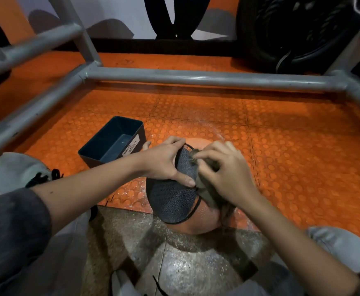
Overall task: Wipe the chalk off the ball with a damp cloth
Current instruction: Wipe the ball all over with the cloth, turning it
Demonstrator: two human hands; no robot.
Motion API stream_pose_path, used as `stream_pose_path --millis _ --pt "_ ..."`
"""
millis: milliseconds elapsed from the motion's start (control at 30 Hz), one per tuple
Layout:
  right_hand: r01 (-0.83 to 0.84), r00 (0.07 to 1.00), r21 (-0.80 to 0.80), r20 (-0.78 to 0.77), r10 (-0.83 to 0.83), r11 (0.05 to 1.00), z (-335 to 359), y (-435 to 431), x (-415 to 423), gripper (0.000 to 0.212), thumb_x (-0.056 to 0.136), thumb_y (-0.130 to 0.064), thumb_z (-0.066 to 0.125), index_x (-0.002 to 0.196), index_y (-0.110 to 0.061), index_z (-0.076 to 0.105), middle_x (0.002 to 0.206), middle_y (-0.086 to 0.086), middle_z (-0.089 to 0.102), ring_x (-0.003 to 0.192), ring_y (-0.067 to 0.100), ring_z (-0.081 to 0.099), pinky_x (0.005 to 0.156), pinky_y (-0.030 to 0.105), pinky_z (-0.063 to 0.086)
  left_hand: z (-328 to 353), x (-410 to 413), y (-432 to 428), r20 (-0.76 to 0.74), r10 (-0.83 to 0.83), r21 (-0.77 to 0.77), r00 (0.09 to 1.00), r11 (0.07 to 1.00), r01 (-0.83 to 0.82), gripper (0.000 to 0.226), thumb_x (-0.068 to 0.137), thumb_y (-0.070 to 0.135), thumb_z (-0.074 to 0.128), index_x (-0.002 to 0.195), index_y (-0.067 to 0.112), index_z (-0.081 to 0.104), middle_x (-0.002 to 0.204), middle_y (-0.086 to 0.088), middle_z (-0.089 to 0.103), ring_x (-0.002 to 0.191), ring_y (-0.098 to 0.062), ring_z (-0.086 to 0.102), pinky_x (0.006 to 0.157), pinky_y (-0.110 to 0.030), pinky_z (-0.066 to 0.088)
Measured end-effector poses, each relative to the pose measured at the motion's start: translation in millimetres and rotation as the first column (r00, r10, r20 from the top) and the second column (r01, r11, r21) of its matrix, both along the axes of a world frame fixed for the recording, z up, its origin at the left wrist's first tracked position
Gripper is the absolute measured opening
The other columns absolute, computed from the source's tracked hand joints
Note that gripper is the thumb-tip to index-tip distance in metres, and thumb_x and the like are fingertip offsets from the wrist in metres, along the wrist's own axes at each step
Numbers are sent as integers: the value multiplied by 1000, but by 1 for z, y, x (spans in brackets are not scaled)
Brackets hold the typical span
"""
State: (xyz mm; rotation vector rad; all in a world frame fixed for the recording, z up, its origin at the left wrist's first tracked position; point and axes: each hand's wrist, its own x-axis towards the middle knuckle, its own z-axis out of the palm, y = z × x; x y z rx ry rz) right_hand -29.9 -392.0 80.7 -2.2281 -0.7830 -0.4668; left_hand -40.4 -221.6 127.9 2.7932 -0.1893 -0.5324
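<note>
A basketball (172,201) with dark grey and orange panels rests on the floor between my knees. My left hand (164,162) lies over its upper left side, fingers spread round the top and thumb pressed on the grey panel. My right hand (224,169) grips a bunched grey-brown cloth (207,189) against the ball's right side. Part of the cloth hangs down below my wrist. The ball's right side is hidden behind the hand and cloth.
A dark blue bin (112,142) labelled "waste basket" stands on the orange studded mat (292,150) to the left of the ball. A grey metal pipe frame (196,77) crosses ahead and along the left. A black tyre (292,33) stands at the back right.
</note>
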Motion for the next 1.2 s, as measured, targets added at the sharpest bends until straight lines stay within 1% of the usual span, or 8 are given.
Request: stream_pose_path --millis 167,267,367,533,700,900,1067,1200 --pt "226 924 42 -327 -201 973 -13 -24 58 16 87 -17 59 92 -22 73 88 -11 57 97 23 55 85 39 42 0 -1 2 -11 22 -47 1000 999 -23 114 68 60 70 152 18 5 156 10 6 143 -14 15 114 -57 -3" --pt "275 894 37 -377 -241 961 -15 -21 61 16 86 -19 59 90 -23 74 96 -7 62 102 26 57 85 43 46 2 2 2 -15 28 -51 999 998 -29 112 69 60 69 152 18 6 156 10 7 143 -14 16 113 -57 -4" --pt "282 928 10 -255 -270 959 -14 -18 39 15 87 -21 59 91 -22 73 106 -1 65 100 23 55 83 44 45 2 0 0 -22 4 -1 1000 1000 -4 113 70 61 68 152 18 2 156 12 3 143 -12 13 113 -56 -7" --pt "196 979 -4 50 -196 981 -10 -7 5 26 81 -30 49 83 -20 73 82 -4 63 79 21 54 65 33 41 1 -5 -1 -32 -5 36 999 999 6 116 70 61 68 151 16 -1 156 13 -1 143 -11 10 113 -56 -9" --pt "43 983 -77 181 -28 996 -7 11 -11 28 81 -33 46 83 -23 73 80 -10 60 78 8 38 68 29 29 3 -5 1 -57 33 69 998 997 -29 118 70 64 66 151 16 -5 158 9 -2 144 -15 13 113 -56 -4" --pt "13 999 18 -47 -12 1000 -10 -7 8 25 84 -40 52 95 -30 72 91 -17 49 91 9 37 70 27 15 2 2 -2 -41 114 103 993 989 -109 111 68 75 56 151 18 8 153 -5 20 140 -25 23 114 -49 6" --pt "74 983 5 -169 -72 997 -4 -8 35 15 91 -24 59 99 -27 71 93 -15 51 96 10 37 77 29 20 4 6 -1 4 119 129 993 984 -119 99 69 74 57 146 21 24 144 -10 34 132 -30 32 110 -47 16" --pt "106 960 18 -264 -97 994 3 -4 55 14 90 -22 59 96 -25 71 93 -11 57 100 18 45 91 38 32 6 3 6 86 83 196 993 976 -99 87 64 78 55 126 18 43 127 -5 50 123 -25 42 109 -51 12"
